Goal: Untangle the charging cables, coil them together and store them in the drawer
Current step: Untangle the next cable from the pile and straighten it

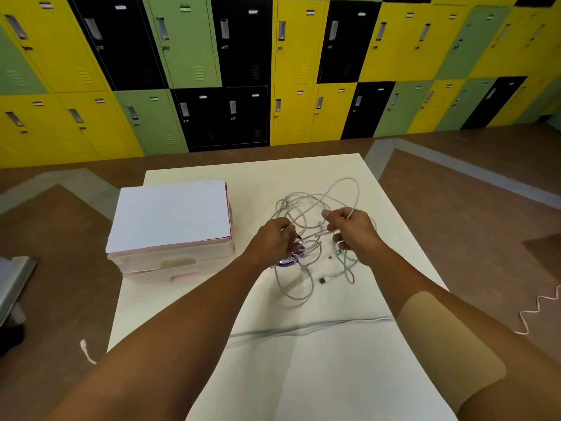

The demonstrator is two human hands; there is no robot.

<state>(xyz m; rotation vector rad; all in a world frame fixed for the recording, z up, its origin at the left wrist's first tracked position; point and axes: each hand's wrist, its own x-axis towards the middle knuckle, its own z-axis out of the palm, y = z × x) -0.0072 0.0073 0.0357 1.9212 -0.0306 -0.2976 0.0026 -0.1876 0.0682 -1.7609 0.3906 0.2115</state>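
Early untangling stage: left hand (pixel 274 238) and right hand (pixel 349 230) each grip strands of the knotted charging cables (pixel 317 230) between them; coiling pending, drawer unit (pixel 182 264) left of both hands closed

Single view, worn on the person's head. The wide-angle lens faces forward and steeply down onto the white rectangular tabletop (pixel 303 375) close below. The wall of yellow, green and black metal lockers (pixel 297 71) bows across the far top.
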